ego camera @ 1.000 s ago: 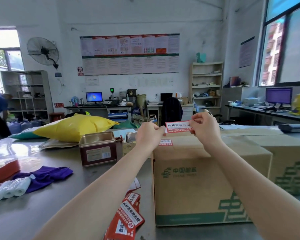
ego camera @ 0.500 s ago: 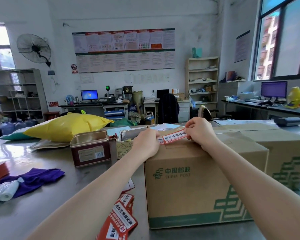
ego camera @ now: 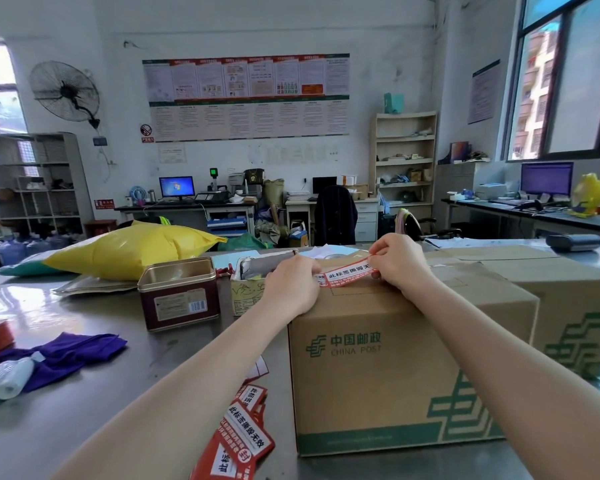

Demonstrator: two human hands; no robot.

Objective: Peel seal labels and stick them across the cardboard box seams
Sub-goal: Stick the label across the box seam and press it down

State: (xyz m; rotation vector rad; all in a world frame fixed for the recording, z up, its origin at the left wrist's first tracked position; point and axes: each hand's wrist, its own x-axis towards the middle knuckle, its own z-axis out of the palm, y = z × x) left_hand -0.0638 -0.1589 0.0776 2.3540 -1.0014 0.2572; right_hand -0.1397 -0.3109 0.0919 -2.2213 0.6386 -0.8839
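Observation:
A brown China Post cardboard box (ego camera: 378, 368) stands on the metal table in front of me. A red and white seal label (ego camera: 347, 276) stretches over the box's top near its left edge. My left hand (ego camera: 291, 285) rests on the label's left end at the top left corner of the box. My right hand (ego camera: 399, 261) pinches the label's right end, which is lifted a little above the top. A stack of further seal labels (ego camera: 239, 438) lies on the table left of the box's base.
A second cardboard box (ego camera: 575, 299) stands right of and behind the first. On the metal table (ego camera: 84, 410) stand a dark red tin (ego camera: 179, 294), a small open carton (ego camera: 246, 289), a yellow bag (ego camera: 129, 249), a purple cloth (ego camera: 63, 355) and a white roll (ego camera: 4, 379).
Both hands brought the label down from mid-air onto the box top. The left end now lies on the box under my left hand; the right end stays raised.

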